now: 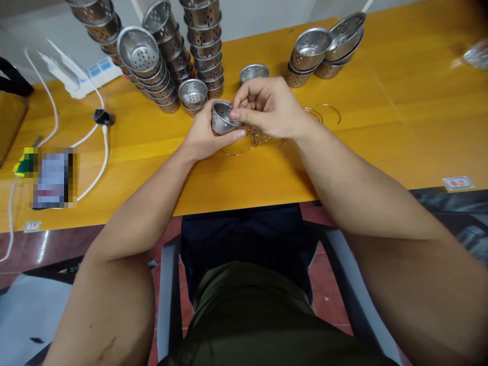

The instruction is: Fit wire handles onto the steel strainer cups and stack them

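My left hand (202, 133) is wrapped round a small perforated metal cup (218, 120), whose open top is tilted towards my right hand. Over the cup's rim, the thumb and fingers of my right hand (271, 105) are pinched together. Whatever sits in that pinch is too small to make out. Under and beside my hands lie several thin bent wires (256, 137) in a loose tangle. Another perforated cup (253, 72) stands just behind my right hand, partly covered by it.
Tall stacks of perforated cups (206, 51) rise at the back left, with a short pair (193, 94) before them. More nested cups (310, 51) stand at the back right. White cables with a black plug (102, 117) and a phone (52, 179) lie at left on the yellow table (381, 137).
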{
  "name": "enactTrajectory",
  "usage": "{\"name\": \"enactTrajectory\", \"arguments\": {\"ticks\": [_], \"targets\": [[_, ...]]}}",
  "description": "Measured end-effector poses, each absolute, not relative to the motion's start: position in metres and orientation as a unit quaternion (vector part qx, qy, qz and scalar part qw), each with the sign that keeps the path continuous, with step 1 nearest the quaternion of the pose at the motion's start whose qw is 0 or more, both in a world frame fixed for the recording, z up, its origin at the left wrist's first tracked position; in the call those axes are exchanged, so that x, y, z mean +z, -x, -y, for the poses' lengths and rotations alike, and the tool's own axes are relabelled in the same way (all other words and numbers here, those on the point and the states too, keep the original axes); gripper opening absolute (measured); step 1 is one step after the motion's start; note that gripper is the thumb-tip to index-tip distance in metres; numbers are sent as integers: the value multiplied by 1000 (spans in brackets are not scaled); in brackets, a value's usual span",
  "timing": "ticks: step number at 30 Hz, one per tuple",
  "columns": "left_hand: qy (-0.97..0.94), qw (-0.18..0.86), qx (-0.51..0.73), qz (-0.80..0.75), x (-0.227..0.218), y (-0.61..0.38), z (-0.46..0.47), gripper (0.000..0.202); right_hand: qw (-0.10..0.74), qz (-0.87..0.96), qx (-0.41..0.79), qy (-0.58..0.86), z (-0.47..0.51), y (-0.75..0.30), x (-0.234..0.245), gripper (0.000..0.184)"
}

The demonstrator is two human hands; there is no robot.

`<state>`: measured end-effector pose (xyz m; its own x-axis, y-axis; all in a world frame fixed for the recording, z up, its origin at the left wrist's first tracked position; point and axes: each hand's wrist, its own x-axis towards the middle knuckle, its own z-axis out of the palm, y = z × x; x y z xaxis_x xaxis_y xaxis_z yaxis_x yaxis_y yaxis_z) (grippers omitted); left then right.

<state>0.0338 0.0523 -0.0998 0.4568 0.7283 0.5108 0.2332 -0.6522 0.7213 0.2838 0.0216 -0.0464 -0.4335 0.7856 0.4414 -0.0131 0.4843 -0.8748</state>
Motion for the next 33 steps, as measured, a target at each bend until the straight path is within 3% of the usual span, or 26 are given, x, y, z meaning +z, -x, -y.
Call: {"name": "enactTrajectory", "arguments": {"ticks": [8,16,26,33], "targets": [[-798,297,435,-293,-98,-35,-51,89,466,739,416,253,-14,-282,-44,58],[-800,303,432,-283,-99,-32,-55,86,454,728,423,292,-14,-281,-42,69],[-771,300,473,-302,-107,-36,-66,102,454,743,331,362,-12,-289,-37,61],[-732,330,503,-319,-114,-31,-81,107,382,804,296,347,-18,-291,-48,60]]}}
